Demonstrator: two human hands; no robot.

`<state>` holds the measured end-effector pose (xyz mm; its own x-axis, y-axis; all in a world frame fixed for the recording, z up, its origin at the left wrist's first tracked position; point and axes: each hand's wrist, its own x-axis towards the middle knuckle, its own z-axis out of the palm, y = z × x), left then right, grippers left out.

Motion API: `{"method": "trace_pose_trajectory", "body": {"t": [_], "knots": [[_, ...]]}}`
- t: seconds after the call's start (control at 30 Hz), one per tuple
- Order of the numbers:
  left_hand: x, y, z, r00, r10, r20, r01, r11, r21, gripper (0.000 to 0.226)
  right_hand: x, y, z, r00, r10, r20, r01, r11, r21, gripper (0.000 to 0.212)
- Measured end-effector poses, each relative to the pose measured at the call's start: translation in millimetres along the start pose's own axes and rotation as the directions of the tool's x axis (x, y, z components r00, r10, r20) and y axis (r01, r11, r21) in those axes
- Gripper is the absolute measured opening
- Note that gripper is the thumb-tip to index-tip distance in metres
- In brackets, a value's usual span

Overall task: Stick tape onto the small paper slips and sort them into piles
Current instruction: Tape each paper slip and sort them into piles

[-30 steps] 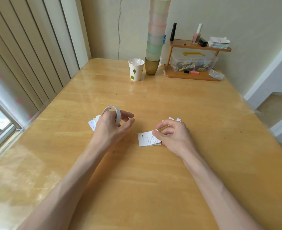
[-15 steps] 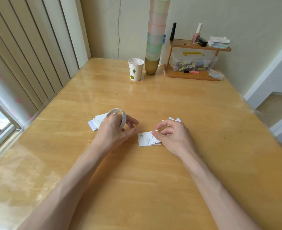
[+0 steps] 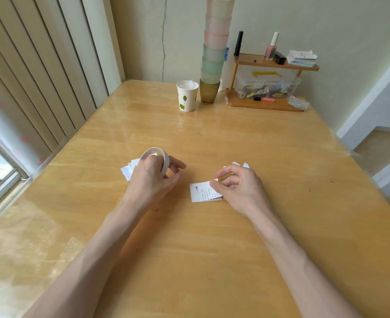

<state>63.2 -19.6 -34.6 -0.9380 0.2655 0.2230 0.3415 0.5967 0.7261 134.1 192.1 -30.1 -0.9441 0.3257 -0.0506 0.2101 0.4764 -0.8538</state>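
On the wooden surface, where a wide stretch of wood runs from the hands to the near edge, we see the left hand, its fingers curled round the tape roll, with a left pile of slips peeking out behind it. The right hand pinches the far corner of the top slip on the middle pile. We cannot read its tiny print.
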Motion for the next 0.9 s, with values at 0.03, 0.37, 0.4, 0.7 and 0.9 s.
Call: {"method": "trace_pose_trajectory", "body": {"t": [0.03, 0.37, 0.4, 0.7, 0.9], "knots": [[0.6, -1.0, -1.1, 0.999, -0.008, -0.033, 0.008, 1.0, 0.015, 0.003, -0.1, -0.1, 0.1, 1.0, 0.0, -0.001, 0.0, 1.0, 0.002, 0.012], [6.4, -8.7, -12.6, 0.983, -0.053, -0.177, 0.067, 0.995, 0.076, 0.013, -0.2, 0.1, 1.4, 1.0, -0.011, -0.006, 0.01, 1.0, -0.015, 0.012], [5.7, -6.7, -12.7, 0.986, -0.048, -0.158, 0.057, 0.997, 0.05, 0.015, 0.0, -0.1, 1.3, 1.0, -0.012, -0.006, 0.012, 1.0, -0.017, 0.012], [-3.4, 2.3, 4.1, 0.987, 0.113, 0.115, -0.114, 0.993, 0.005, 0.009, -1.2, -1.0, 1.3, 1.0, -0.016, -0.001, 0.016, 1.0, -0.024, 0.012], [-5.5, 5.3, 9.7, 0.98, 0.144, 0.137, -0.148, 0.989, 0.024, 0.011, -1.2, -0.6, 1.6, 1.0, -0.024, 0.0, 0.024, 0.999, -0.032, 0.011]]}}
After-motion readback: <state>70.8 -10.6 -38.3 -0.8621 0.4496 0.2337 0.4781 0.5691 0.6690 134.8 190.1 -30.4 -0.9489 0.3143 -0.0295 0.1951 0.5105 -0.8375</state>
